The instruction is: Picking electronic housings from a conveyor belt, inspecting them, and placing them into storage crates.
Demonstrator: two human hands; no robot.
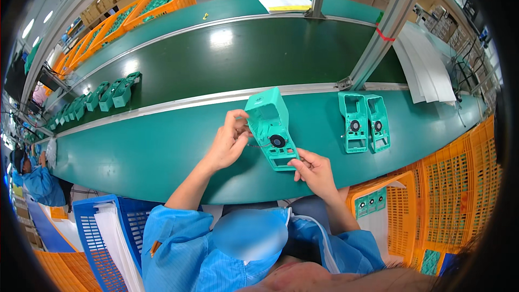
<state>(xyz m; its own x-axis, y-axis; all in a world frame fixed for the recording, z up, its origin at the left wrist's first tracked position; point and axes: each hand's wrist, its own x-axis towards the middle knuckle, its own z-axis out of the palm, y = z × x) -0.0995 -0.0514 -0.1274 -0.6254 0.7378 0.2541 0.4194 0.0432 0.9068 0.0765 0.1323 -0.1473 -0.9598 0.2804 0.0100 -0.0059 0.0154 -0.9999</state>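
Note:
A green plastic housing (pixel 268 109) with a large opening and a round black speaker (pixel 277 141) is held up over the near green table, tilted. My right hand (pixel 314 172) grips its lower right corner between thumb and fingers. My left hand (pixel 228 139) is at the housing's left edge, fingers curled and pinched. A thin wire (pixel 260 145) runs from the speaker to these fingers; its end is hidden. Two similar housings with speakers, one left (pixel 355 123) and one right (pixel 378 123), lie side by side on the table to the right.
Beyond a metal rail runs a dark green conveyor belt (pixel 200 65), with several green housings (pixel 123 89) in a row at left. A metal post (pixel 378 38) rises at right. Orange crates (pixel 400 211) stand at lower right, a blue crate (pixel 100 227) at lower left. A co-worker (pixel 40 181) sits far left.

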